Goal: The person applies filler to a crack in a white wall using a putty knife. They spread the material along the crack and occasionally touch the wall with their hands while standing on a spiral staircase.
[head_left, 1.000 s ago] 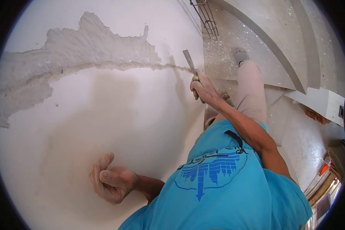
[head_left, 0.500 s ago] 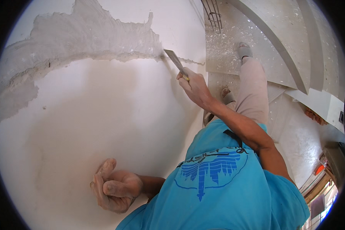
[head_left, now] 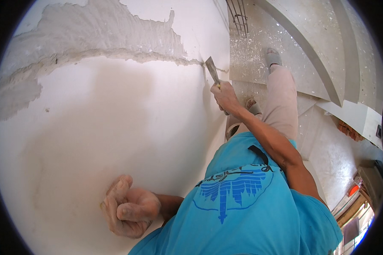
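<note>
My right hand [head_left: 226, 97] is wrapped around the handle of a putty knife [head_left: 212, 69]. Its flat metal blade points up and a little left, close to the wall near the right end of a rough crack line [head_left: 140, 56]; whether the tip touches cannot be told. Above that line spreads a bare grey patch [head_left: 98, 32] where the white coat is gone from the wall [head_left: 115, 114]. Low in the view, my left hand [head_left: 132, 206] hangs beside the wall, dusty, fingers loosely curled and thumb apart, with nothing seen in it.
Metal bars [head_left: 239, 17] stick out by the wall's far edge. Pale chips litter the floor [head_left: 253, 55] around my feet. Curved steps [head_left: 315, 46] rise on the right, with bricks [head_left: 349, 131] showing below them.
My right hand has drawn the putty knife rightward and slightly down, off the edge of the grey patch, and the blade stands more upright. My left hand has hardly moved.
</note>
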### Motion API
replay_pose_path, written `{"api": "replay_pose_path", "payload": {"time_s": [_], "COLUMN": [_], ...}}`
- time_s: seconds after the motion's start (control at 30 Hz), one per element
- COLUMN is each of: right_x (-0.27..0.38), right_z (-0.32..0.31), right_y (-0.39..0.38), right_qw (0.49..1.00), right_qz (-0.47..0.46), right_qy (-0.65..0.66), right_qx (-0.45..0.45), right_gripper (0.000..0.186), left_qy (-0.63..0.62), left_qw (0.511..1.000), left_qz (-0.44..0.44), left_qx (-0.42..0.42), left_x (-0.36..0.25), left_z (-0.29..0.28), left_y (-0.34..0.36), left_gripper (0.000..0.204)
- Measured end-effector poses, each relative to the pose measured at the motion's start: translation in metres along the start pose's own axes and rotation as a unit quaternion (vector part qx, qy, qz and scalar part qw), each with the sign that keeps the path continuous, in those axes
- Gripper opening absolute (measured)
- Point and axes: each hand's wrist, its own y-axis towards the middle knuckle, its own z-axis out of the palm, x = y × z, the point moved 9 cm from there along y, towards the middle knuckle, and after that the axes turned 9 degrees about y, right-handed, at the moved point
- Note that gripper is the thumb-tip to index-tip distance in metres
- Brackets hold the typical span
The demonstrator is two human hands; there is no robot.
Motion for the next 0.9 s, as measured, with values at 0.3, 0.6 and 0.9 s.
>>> {"api": "replay_pose_path", "payload": {"time_s": [0.3,0.6,0.9], "right_x": [0.035,0.048,0.063], "right_z": [0.008,0.012,0.006], "right_y": [-0.005,-0.019,-0.024], "right_qw": [0.984,0.981,0.933], "right_qz": [-0.165,-0.194,-0.355], "right_qy": [-0.062,-0.027,-0.030], "right_qx": [-0.023,0.003,-0.051], "right_gripper": [0.021,0.022,0.018], "left_qy": [0.001,0.010,-0.002], "left_qw": [1.000,1.000,1.000], "left_qz": [0.001,-0.001,-0.010], "left_qx": [-0.004,0.010,-0.016], "left_x": [0.000,-0.001,0.003], "left_z": [0.003,0.003,0.000], "left_y": [0.000,-0.001,-0.004], "left_gripper": [0.023,0.022,0.023]}}
